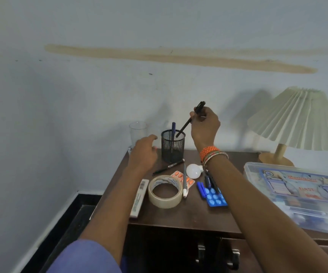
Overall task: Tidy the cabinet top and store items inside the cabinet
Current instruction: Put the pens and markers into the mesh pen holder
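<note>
Right hand pinches black pen tip-down into mesh holder.

A pleated-shade lamp stands at the back right — behind it, a pale wall (one long tan streak).

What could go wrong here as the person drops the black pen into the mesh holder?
1. The right hand holds the black pen tilted, its tip at the rim of the mesh holder; it might catch and tip the holder.
2. The left hand hovers close to the drinking glass at the cabinet top's back corner and could knock it off.
</note>
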`<state>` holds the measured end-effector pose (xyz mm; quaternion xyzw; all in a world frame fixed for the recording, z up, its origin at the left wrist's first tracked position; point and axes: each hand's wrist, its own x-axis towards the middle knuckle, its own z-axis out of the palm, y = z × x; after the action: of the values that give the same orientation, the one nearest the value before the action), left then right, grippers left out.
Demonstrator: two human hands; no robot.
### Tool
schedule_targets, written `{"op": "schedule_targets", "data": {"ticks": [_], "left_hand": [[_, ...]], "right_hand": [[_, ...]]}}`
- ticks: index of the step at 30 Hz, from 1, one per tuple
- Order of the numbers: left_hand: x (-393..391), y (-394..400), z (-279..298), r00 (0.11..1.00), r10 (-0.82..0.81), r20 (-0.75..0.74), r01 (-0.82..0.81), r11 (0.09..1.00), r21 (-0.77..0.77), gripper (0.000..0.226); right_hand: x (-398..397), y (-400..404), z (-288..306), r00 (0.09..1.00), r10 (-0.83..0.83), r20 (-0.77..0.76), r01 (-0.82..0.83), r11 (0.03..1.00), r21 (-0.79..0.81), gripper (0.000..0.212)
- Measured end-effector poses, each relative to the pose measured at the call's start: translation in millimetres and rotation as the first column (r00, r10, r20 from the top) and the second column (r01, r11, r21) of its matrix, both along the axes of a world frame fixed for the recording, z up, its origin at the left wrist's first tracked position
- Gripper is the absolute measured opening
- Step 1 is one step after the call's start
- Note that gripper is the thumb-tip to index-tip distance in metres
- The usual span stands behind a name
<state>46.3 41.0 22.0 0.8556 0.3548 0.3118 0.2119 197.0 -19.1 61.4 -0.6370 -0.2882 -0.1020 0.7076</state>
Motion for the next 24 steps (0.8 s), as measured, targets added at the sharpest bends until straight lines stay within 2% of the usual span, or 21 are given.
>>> {"op": "schedule_targets", "data": {"ticks": [3,8,11,13,15,18,22,24], "left_hand": [[3.2,17.2,-3.2,1.000,-0.001,-0.014,0.002,1.000,0.025,0.040],[25.8,27.1,-4.1,0.983,-0.164,-0.083,0.173,0.979,0.111,0.046],[36.1,37.5,-1.3,0.979,-0.182,-0.094,0.196,0.965,0.174,0.045],[41.5,43.6,-0.4,0.985,-0.157,-0.077,0.169,0.967,0.190,0.037],[45.0,48.6,-3.0,0.989,-0.138,-0.048,0.144,0.976,0.161,0.031],[49.4,51.7,-8.9,0.991,-0.131,-0.020,0.133,0.985,0.112,0.032],[52.2,49.7,-10.2,0.992,-0.127,-0.013,0.127,0.987,0.096,0.031],[51.0,50.3,-11.5,0.990,-0.138,-0.022,0.139,0.985,0.097,0.032]], "right_hand": [[3.8,20.8,-16.5,0.997,0.026,0.067,-0.023,0.999,-0.045,0.013],[11.8,43.3,-36.0,0.996,0.019,0.090,0.000,0.978,-0.210,0.052],[18.9,44.2,-42.4,0.998,0.005,0.059,0.007,0.977,-0.212,0.066],[23.6,46.2,-46.7,1.000,0.016,0.026,-0.009,0.974,-0.225,0.059],[24.0,50.0,-52.2,0.999,0.040,0.017,-0.035,0.970,-0.240,0.044],[22.9,52.5,-57.7,0.997,0.064,0.054,-0.047,0.961,-0.273,0.030],[28.9,49.9,-59.1,0.990,-0.012,0.140,0.069,0.909,-0.411,0.035],[33.7,47.1,-58.9,0.990,0.023,0.139,0.061,0.821,-0.568,0.041]]}}
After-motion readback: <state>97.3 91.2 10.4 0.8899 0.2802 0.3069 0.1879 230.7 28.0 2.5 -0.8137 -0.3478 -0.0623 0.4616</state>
